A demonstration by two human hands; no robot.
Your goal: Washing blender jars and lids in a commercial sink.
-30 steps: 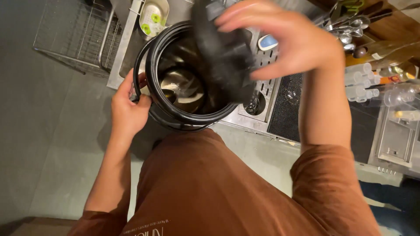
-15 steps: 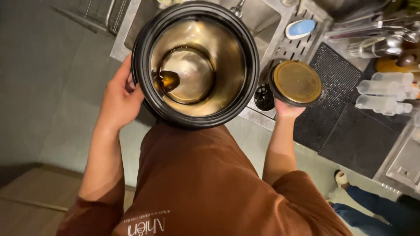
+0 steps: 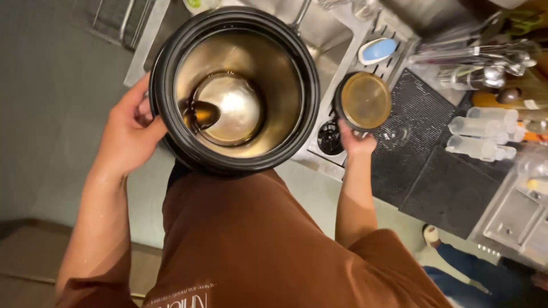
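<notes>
Two hands busy, my left hand gripped the black steel-lined pot against my waist, dark liquid pooled inside, my right hand fingers closed on round amber lid, above the worktop.

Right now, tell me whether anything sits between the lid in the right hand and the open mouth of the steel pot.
Nothing visible does. The right hand holds the round lid beside the pot, whose mouth is open; the left hand grips its side.
</notes>
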